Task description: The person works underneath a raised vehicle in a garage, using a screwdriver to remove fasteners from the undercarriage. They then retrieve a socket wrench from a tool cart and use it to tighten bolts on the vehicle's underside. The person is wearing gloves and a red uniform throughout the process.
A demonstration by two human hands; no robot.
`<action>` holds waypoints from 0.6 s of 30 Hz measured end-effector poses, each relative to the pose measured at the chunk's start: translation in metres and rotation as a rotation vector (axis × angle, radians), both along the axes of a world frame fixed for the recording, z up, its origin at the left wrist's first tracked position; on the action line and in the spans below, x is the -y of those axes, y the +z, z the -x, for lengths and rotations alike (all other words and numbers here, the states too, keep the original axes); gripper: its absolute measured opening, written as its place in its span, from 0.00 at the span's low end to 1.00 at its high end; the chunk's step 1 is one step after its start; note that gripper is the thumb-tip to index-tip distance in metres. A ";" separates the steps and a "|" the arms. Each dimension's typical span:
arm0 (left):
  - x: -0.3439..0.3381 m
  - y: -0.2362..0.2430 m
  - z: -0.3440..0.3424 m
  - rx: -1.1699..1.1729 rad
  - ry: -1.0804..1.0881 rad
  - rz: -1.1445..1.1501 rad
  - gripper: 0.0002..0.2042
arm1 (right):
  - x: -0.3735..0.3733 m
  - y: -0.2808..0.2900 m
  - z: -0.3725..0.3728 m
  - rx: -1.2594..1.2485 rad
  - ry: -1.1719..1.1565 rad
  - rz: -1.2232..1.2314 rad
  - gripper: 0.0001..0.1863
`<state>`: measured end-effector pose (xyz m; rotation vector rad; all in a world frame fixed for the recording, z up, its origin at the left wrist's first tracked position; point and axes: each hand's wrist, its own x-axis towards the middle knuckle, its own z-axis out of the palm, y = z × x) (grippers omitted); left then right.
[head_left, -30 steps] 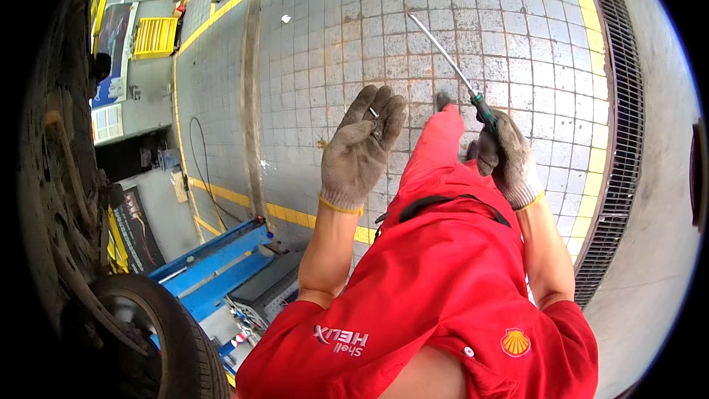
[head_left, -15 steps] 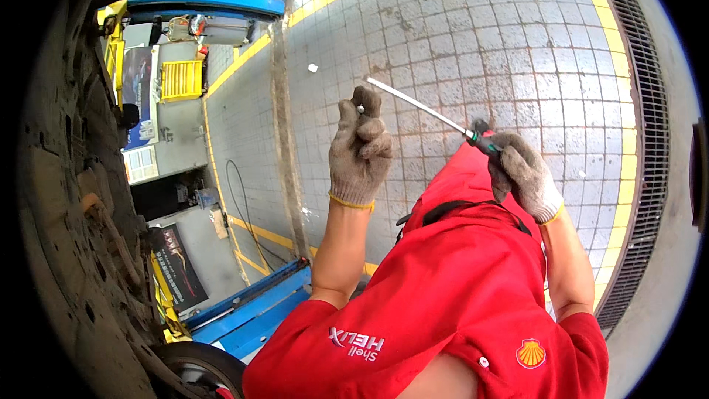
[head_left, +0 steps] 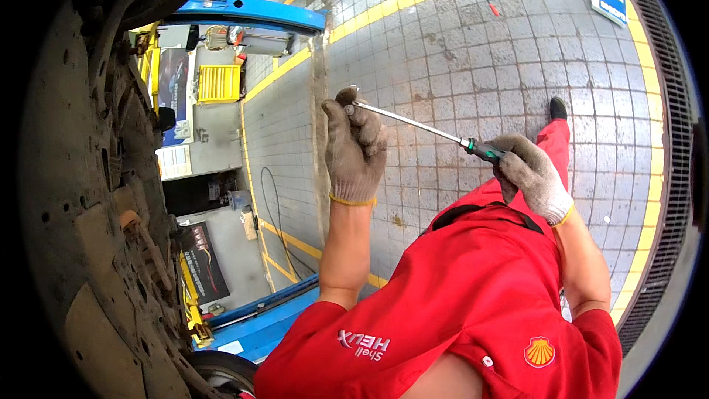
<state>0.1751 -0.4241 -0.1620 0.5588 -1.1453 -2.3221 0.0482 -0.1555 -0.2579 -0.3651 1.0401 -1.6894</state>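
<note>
My gloved left hand (head_left: 354, 148) is raised with fingers closed around a small metal piece (head_left: 350, 108), pinched near the fingertips. The tip of the long screwdriver (head_left: 421, 124) is at the left hand's fingers, against or very close to the piece; which, I cannot tell. My gloved right hand (head_left: 532, 177) grips its black-and-green handle (head_left: 480, 149). Both forearms rise from the lower edge, over my red shirt and trousers.
A raised vehicle's dark underside (head_left: 111, 222) and tyre (head_left: 221, 373) fill the left. Beyond are blue lift beams (head_left: 255, 11), a yellow rack (head_left: 218, 83) and a black hose (head_left: 275, 214). A drain grate (head_left: 657, 266), a blue-and-white box (head_left: 608, 1) and a red-handled tool (head_left: 493, 7) are on the floor.
My left hand has gone from palm-up and loosely cupped to a raised pinch. The screwdriver has swung leftward, bringing its tip to that hand. My view has shifted, showing more underside.
</note>
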 end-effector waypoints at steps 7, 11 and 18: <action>0.030 0.021 0.062 -0.041 0.053 0.184 0.16 | 0.051 0.010 0.093 -0.140 0.128 -0.009 0.17; 0.044 0.026 0.093 -0.134 0.020 0.231 0.17 | 0.074 0.013 0.157 -0.224 0.144 0.067 0.17; 0.057 0.050 0.141 0.024 0.038 0.522 0.22 | 0.088 0.047 0.261 -0.273 0.298 0.072 0.15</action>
